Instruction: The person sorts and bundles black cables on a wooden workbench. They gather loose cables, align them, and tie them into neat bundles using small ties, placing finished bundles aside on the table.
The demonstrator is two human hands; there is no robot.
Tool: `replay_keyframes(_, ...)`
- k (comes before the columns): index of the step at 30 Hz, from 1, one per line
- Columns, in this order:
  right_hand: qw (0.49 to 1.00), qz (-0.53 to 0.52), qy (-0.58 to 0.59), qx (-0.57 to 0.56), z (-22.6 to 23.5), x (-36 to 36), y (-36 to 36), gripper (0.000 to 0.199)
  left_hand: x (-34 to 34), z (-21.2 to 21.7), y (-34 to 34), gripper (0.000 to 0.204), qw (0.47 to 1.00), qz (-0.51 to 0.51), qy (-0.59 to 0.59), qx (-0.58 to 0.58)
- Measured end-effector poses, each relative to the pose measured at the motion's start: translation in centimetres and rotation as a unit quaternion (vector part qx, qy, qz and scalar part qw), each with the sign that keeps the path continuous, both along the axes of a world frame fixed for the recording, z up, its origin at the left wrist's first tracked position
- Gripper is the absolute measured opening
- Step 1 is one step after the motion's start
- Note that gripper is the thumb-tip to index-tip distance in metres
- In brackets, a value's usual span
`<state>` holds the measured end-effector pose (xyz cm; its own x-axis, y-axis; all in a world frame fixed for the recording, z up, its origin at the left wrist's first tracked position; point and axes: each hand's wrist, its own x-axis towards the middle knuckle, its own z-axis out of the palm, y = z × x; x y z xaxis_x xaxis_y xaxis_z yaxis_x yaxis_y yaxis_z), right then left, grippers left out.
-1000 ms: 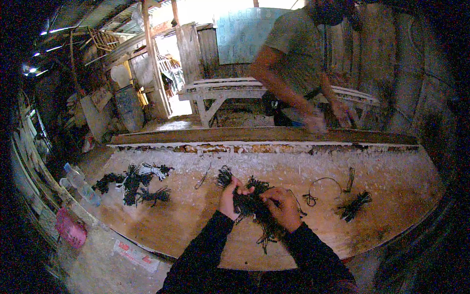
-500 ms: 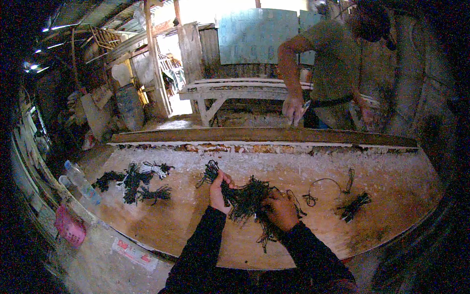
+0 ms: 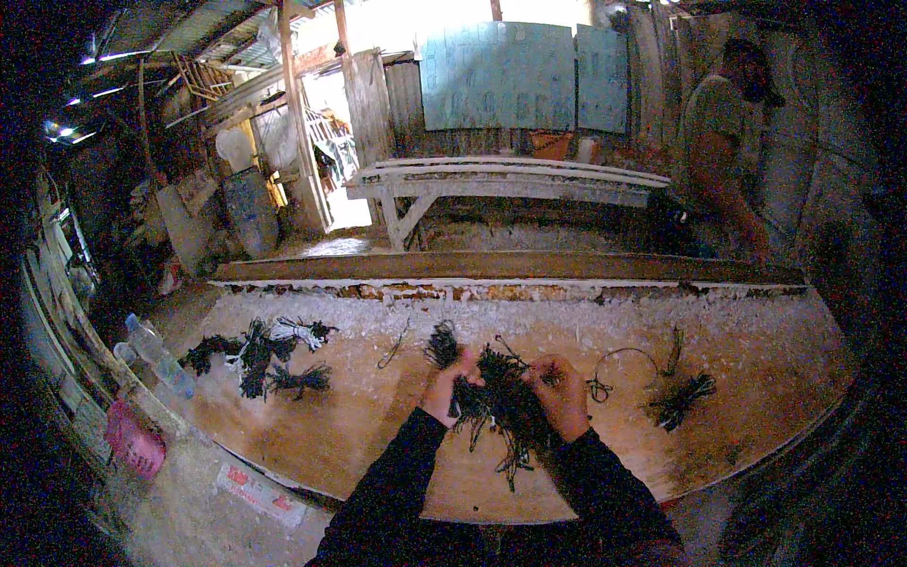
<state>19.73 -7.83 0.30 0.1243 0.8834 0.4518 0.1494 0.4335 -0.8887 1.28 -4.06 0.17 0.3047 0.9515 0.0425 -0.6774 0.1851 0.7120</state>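
Note:
My left hand (image 3: 440, 397) is closed around a bundle of thin black cords (image 3: 441, 344), whose looped ends stick out beyond the fingers. Just to its right, a tangled pile of black cords (image 3: 498, 387) fills the space between my hands, with strands trailing toward me. At the pile's right edge my right hand (image 3: 565, 402) has its fingers pinched together on a black cord (image 3: 511, 350). Single loose cords lie on the board: one (image 3: 395, 344) left of the bundle, another curled cord (image 3: 624, 352) farther right. A tied cord bundle (image 3: 682, 402) rests near it.
Several black cord bundles (image 3: 255, 357) and a white one (image 3: 299, 332) lie on the left of the wooden board (image 3: 368, 444). A plastic bottle (image 3: 159, 354) and a pink basket (image 3: 135, 438) are beyond its left edge. Past a raised ledge (image 3: 510, 268) stand a bench (image 3: 510, 172) and another person (image 3: 723, 142).
My left hand has moved slightly right with its bundle, and my right hand has come up, fingers pinched. One loose cord now lies apart at left. The other person has moved right.

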Motion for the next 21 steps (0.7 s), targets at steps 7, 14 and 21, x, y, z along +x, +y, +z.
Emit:
replay_keyframes(7,0.999,0.024,-0.017,-0.038,1.6,-0.9,-2.0,0.009,1.9,-0.7,-1.6,0.033,0.992,-0.074,0.106,-0.006)
replay_keyframes(14,0.995,0.071,-0.006,-0.063,1.2,-1.9,-2.3,0.010,2.1,0.0,-1.9,0.039,0.987,-0.086,0.131,0.025)
replay_keyframes(21,0.985,0.052,-0.160,0.041,1.5,-2.0,-2.5,0.016,2.0,-0.9,-1.7,0.025,0.991,-0.078,0.110,-0.004)
